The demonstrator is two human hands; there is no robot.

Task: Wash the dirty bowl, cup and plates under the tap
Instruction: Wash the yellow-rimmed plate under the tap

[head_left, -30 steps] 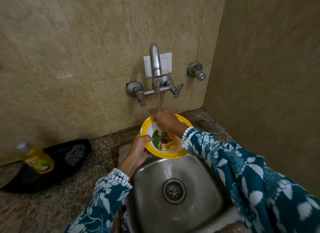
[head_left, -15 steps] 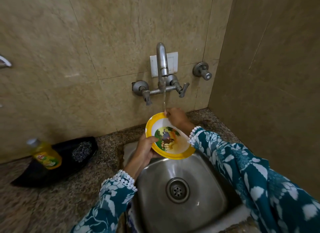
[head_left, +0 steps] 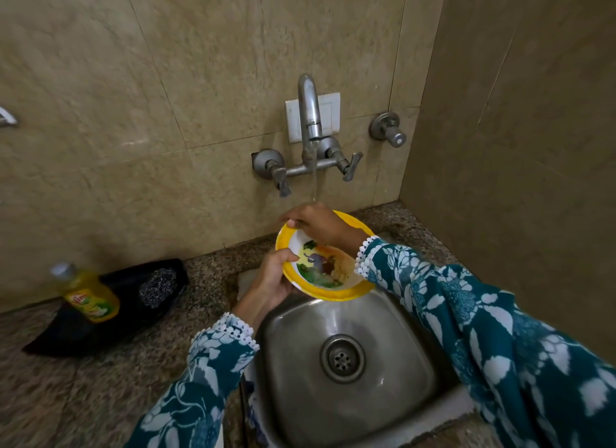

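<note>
A yellow-rimmed bowl with a coloured picture inside is held tilted over the steel sink, just below the tap. Water runs from the spout onto my right hand. My left hand grips the bowl's left rim, thumb over the edge. My right hand lies across the far rim, its fingers reaching left along the edge. Some wet residue shows inside the bowl. No cup or plates are in sight.
A yellow dish-soap bottle lies on a black tray with a steel scrubber on the granite counter at left. A wall valve sits right of the tap. Tiled walls close in behind and at right.
My right hand has slid left along the bowl's far rim, and the bowl is turned a little in my left hand. The view has drifted slightly.
</note>
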